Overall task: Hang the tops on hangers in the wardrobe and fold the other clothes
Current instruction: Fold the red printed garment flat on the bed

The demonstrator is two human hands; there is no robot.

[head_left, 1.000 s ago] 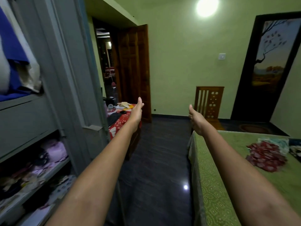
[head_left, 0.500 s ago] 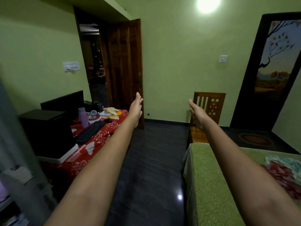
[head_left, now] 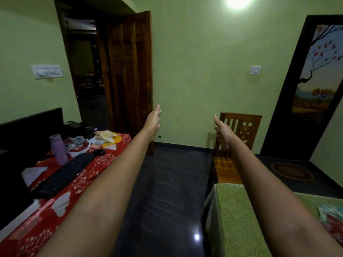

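Both arms extend forward at chest height. The left hand [head_left: 153, 121] and right hand [head_left: 222, 131] are spread and carry nothing; this posture likely serves reach or balance, not a grasp. The task garments, a crumpled red-and-teal patterned cloth pile [head_left: 332, 221], lie on the green patterned bedspread [head_left: 233, 219] at lower right, well apart from both hands. No wardrobe is in view. The red floral-covered worktop [head_left: 89, 175] with black keyboard [head_left: 66, 175] flanks the left; a wooden slatted chair [head_left: 239, 130] stands beyond the bed.

Both hands, left [head_left: 153, 121] and right [head_left: 222, 132], reach forward empty, fingers loose.
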